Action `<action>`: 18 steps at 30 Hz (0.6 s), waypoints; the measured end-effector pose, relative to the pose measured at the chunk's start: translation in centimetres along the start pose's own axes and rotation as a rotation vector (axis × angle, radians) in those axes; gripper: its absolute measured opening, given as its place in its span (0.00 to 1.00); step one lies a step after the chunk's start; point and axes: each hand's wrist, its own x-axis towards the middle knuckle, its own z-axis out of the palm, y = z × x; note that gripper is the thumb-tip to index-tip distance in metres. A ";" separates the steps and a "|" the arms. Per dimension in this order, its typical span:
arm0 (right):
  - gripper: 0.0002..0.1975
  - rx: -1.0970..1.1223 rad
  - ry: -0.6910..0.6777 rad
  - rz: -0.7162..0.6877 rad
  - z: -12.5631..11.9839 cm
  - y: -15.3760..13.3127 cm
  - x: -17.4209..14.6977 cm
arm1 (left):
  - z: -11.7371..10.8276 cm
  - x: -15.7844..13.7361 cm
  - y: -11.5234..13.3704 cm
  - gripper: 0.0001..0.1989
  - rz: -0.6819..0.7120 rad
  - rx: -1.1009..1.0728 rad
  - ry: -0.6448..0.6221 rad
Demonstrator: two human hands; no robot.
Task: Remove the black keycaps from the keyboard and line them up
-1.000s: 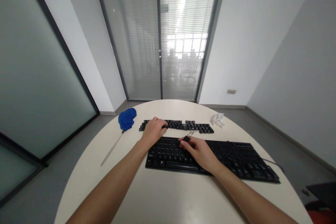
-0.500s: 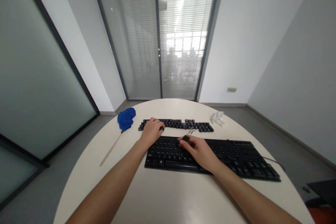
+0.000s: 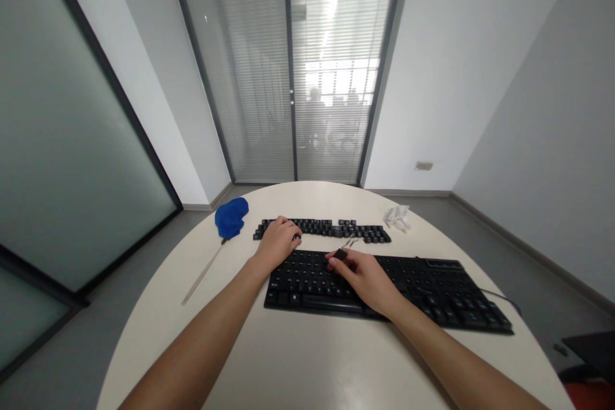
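My left hand [image 3: 278, 240] rests at the left part of a row of loose black keycaps [image 3: 314, 227]. Its fingers are curled down on a small black keycap [image 3: 296, 237], partly hidden by the fingertips. Over the middle of a black keyboard [image 3: 312, 302], my right hand [image 3: 362, 272] pinches a small dark keycap [image 3: 341, 254] between thumb and fingers. Thin metal wire prongs [image 3: 352, 241] show just beyond the right fingers; I cannot tell whether that hand holds them. Many upper key positions on the keyboard lack caps, while the space bar and lower right keys are in place.
A blue cloth-like piece [image 3: 231, 216] lies at the left beside a thin pale stick [image 3: 204, 271]. Crumpled white tissue [image 3: 398, 218] sits at the back right. The keyboard cable [image 3: 502, 296] runs toward the right edge of the round table [image 3: 307, 359].
Both hands stay almost still. The dark keycap in my right fingers has tilted very slightly.
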 end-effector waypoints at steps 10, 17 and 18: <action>0.17 -0.005 -0.005 0.006 0.0 0.0 -0.1 | -0.3 -0.2 0.3 0.04 -0.017 0.071 0.009; 0.18 0.008 -0.005 -0.010 -0.2 -0.1 0.0 | -1.0 -0.1 0.7 0.04 -0.018 0.067 0.019; 0.19 0.029 -0.012 -0.011 -0.4 -0.1 0.0 | -1.1 -0.1 1.0 0.04 -0.013 0.061 0.032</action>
